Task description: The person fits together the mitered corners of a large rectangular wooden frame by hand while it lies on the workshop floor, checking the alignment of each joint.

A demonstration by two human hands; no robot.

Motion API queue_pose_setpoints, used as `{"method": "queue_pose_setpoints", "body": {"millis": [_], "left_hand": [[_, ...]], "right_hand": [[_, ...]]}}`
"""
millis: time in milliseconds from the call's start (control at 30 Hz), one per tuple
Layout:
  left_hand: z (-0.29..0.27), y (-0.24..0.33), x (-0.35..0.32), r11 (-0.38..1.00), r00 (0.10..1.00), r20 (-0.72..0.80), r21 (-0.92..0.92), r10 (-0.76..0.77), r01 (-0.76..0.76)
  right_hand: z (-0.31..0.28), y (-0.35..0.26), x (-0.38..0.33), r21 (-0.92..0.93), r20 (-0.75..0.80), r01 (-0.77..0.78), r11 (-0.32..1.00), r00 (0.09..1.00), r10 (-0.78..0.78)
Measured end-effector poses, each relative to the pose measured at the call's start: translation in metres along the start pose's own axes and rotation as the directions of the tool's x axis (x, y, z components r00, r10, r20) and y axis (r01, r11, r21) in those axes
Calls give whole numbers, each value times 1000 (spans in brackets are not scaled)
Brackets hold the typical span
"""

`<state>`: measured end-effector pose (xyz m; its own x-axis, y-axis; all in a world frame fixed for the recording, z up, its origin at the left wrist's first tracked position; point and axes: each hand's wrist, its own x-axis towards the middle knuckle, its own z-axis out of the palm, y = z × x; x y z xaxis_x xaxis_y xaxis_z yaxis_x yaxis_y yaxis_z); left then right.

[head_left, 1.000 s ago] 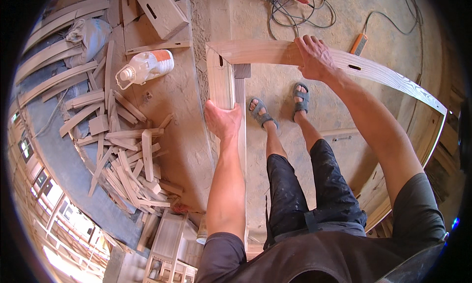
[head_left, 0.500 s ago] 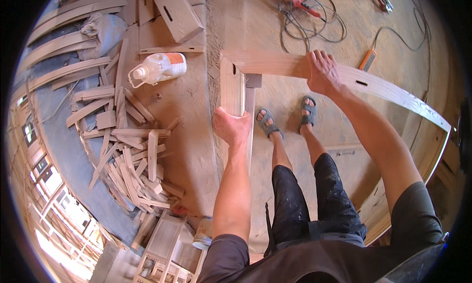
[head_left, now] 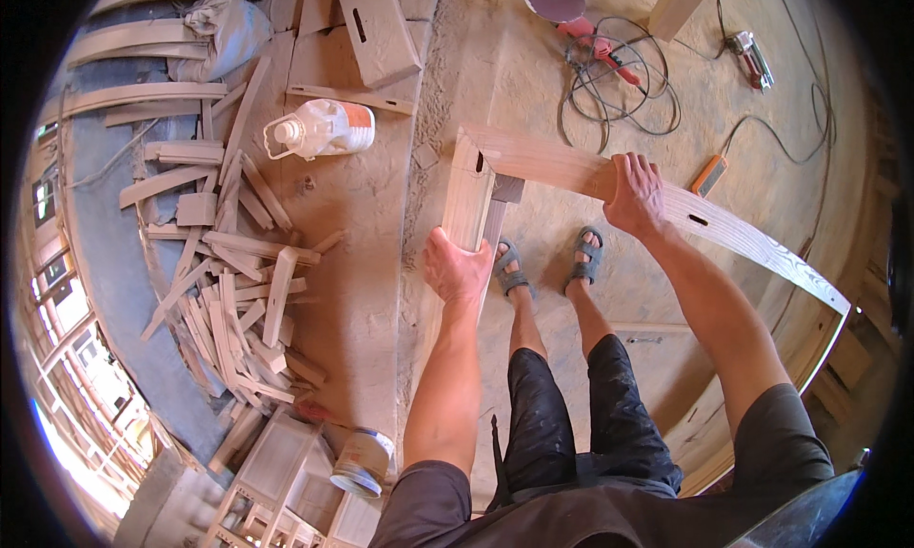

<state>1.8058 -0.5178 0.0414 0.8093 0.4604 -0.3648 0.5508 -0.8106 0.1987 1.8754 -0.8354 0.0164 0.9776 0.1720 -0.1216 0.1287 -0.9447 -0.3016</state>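
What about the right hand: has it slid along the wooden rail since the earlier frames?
No: the right hand keeps about the same spot on the wooden rail, just left of its dark slot.

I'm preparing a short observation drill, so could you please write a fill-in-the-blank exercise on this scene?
1. The left hand and right hand hold a frame made of ____.
2. The curved rail's dark slot is to the ____ of the right hand.
3. The sander's body is coloured ____.
4. The scraps are piled to the person's ____.

Missing words: wood; right; red; left.
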Motion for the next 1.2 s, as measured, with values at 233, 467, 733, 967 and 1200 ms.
{"method": "queue_pose_setpoints", "body": {"millis": [233, 467, 733, 967, 1200], "left_hand": [[-1, -1, 3, 999, 997, 75, -40, -33, 36], [4, -8, 4, 997, 994, 111, -69, -27, 35], [2, -14, 8, 996, 998, 57, -91, 7, -2], [11, -17, 6, 993, 999, -15, -106, 44, -45], [11, -18, 7, 990, 998, -8, -127, 65, -66]], "right_hand": [[-3, -6, -1, -19, -37, -14, 1000, 999, 14], [-8, -6, 8, -68, 146, 14, 998, 989, -4], [-7, -48, 33, 13, 146, 116, 993, 982, -116], [9, -50, 40, -62, 77, 103, 993, 992, -99], [14, -46, 39, -90, 48, 131, 987, 991, -127]]}}
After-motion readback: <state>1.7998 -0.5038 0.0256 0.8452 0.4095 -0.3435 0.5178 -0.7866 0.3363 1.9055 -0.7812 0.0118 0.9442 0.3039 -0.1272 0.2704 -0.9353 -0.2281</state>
